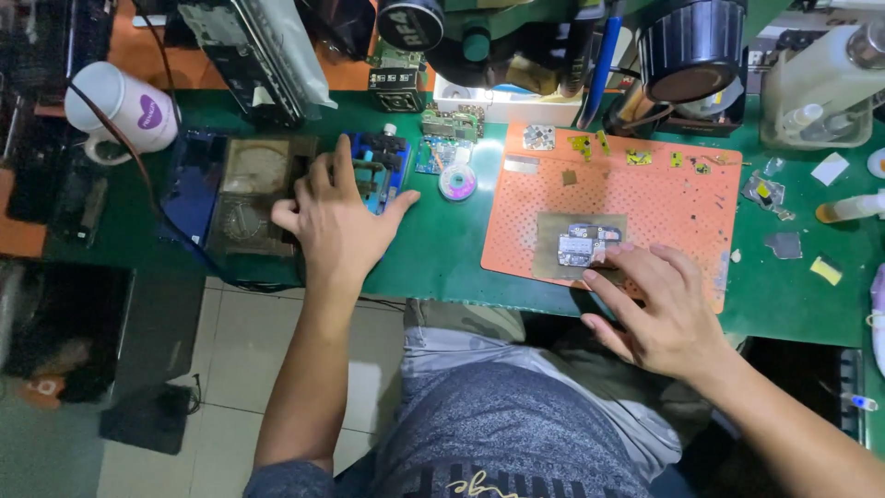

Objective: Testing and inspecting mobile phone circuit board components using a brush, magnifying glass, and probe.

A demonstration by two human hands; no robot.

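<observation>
Green workbench (442, 267) over pale tiled floor (240, 341): left hand (336, 221) spread flat, right hand's (659, 309) fingers (619, 251) loosely touching circuit board (586, 245).

An orange perforated mat (645, 198) lies on a green bench (442, 249), beside a white mug (120, 111) with a purple mark.

Left hand (339, 217): forearm extended forward, palm down, fingers spread and lightly curled, thumb splayed to the right. Right hand (659, 309): forearm entering from lower right, palm down, fingers (616, 263) extended forward-left, open, nothing gripped.
</observation>
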